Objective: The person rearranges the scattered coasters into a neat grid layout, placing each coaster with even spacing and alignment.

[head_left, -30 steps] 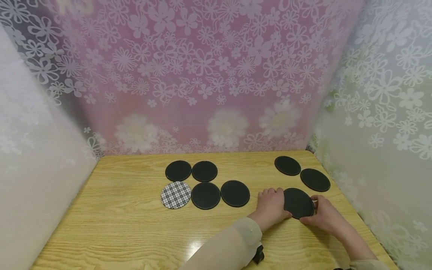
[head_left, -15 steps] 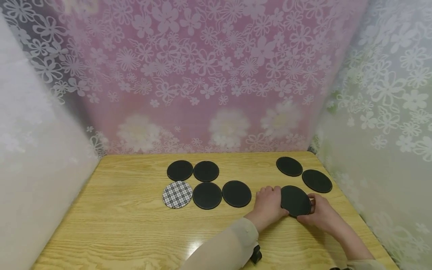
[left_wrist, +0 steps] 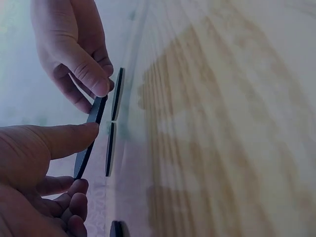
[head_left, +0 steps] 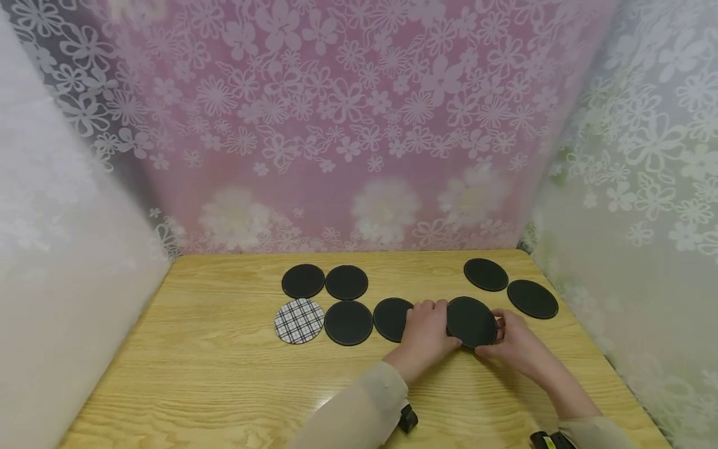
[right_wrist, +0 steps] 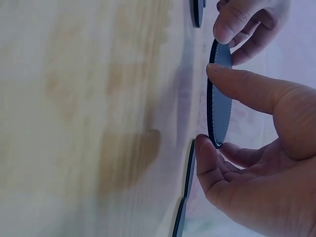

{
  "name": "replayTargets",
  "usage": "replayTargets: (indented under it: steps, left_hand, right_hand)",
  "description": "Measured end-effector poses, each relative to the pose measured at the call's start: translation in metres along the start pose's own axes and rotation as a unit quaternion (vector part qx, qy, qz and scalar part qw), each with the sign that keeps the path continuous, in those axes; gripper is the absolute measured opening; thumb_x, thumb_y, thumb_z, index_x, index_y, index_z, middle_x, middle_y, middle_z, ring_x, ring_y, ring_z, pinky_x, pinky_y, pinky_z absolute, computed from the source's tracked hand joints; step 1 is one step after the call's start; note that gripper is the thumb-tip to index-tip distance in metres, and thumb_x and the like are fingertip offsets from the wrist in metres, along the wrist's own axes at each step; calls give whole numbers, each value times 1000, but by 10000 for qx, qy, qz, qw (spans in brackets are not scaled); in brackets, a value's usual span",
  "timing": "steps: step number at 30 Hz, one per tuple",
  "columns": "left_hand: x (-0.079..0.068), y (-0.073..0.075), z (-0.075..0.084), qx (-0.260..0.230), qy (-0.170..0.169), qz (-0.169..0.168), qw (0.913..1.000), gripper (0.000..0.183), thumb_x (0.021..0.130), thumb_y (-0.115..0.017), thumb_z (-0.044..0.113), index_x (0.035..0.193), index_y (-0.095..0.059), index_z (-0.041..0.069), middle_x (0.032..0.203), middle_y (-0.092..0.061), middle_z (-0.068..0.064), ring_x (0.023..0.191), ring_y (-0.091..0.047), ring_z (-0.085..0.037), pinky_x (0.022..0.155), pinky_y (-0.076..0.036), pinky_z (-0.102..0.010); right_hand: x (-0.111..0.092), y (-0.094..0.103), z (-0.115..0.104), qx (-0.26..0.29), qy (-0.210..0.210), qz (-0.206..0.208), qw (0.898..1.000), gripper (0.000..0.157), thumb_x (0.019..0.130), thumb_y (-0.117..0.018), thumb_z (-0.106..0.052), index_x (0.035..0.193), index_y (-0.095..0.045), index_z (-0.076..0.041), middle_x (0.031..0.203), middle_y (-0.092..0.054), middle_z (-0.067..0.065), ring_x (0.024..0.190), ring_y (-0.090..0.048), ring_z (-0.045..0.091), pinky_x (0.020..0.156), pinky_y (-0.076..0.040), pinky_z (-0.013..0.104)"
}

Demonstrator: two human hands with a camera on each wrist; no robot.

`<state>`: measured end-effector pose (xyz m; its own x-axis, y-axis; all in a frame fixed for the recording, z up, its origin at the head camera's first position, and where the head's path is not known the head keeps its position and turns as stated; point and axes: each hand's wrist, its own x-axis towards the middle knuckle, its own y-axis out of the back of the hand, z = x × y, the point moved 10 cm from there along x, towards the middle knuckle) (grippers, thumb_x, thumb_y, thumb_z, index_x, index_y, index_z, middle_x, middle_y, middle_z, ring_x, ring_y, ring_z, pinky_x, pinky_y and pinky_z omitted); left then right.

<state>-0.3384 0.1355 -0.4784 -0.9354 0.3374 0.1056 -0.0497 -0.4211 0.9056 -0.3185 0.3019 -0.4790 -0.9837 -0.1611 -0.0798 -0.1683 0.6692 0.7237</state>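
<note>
A round black coaster (head_left: 472, 322) with a stitched edge is held between both hands, lifted off the table. At its left edge my left hand (head_left: 423, 337) pinches it between thumb and fingers. My right hand (head_left: 518, 343) grips the opposite edge the same way. The right wrist view shows the coaster (right_wrist: 221, 108) from the side, clear of the tabletop. Beside the left hand, another black coaster (head_left: 389, 319) lies flat, its right part hidden by that hand. It adjoins a black coaster (head_left: 349, 323), which lies next to a white-and-black plaid one (head_left: 299, 321).
Two black coasters, a left one (head_left: 303, 281) and a right one (head_left: 346, 282), lie side by side behind the plaid one. Two more, a far one (head_left: 485, 274) and a nearer one (head_left: 533, 299), lie at the back right. Flowered curtains (head_left: 359, 137) surround the wooden table (head_left: 224, 374).
Both hands have moved left with the held coaster, away from the right-hand pair. The left hand now covers part of the rightmost coaster in the left group.
</note>
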Motion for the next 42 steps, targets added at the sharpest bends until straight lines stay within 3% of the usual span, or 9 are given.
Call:
replayTargets:
  steps: [8, 18, 42]
  left_hand:
    - [0, 10, -24, -232, 152, 54, 9996, 79, 91, -93, 47, 155, -61, 15, 140, -66, -3, 129, -58, -23, 110, -46, -40]
    - [-4, 27, -48, -296, 217, 188, 9991, 78, 91, -93, 45, 155, -61, 12, 139, -67, -8, 128, -61, -28, 110, -48, -45]
    - [7, 62, -113, -764, 588, 226, 9951, 78, 94, -92, 39, 158, -58, 9, 146, -64, -15, 136, -57, -36, 117, -43, -54]
  right_hand:
    - [17, -11, -19, 45, 200, -42, 9998, 97, 83, -98, -5, 151, -36, 25, 109, -59, 22, 94, -63, 28, 78, -56, 38]
    - [35, -24, -41, 63, 332, -151, 9993, 97, 81, -98, -3, 151, -37, 25, 107, -60, 22, 92, -64, 28, 80, -57, 42]
    - [92, -53, -83, 23, 279, -511, 9983, 95, 88, -94, -11, 158, -36, 17, 132, -57, 30, 113, -61, 38, 100, -54, 55]
